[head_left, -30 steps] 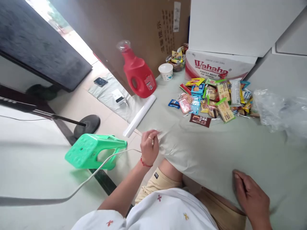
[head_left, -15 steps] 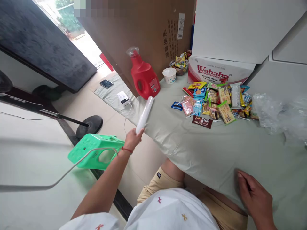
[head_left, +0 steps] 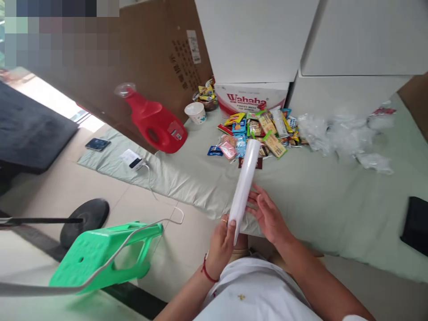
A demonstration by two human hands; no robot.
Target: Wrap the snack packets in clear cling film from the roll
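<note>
Sage-green cloth [head_left: 317,200], snack packets [head_left: 259,129] heaped on it, and over its near edge the left hand [head_left: 222,238] grips a glossy white roll [head_left: 245,187] low down! Beside it, the right hand [head_left: 270,218] is open: steadying step, seemingly; next calls for closing those fingers.

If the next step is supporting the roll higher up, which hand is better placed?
The right hand, probably: its fingers are open beside the middle of the roll, while the left hand grips the lower end.
</note>
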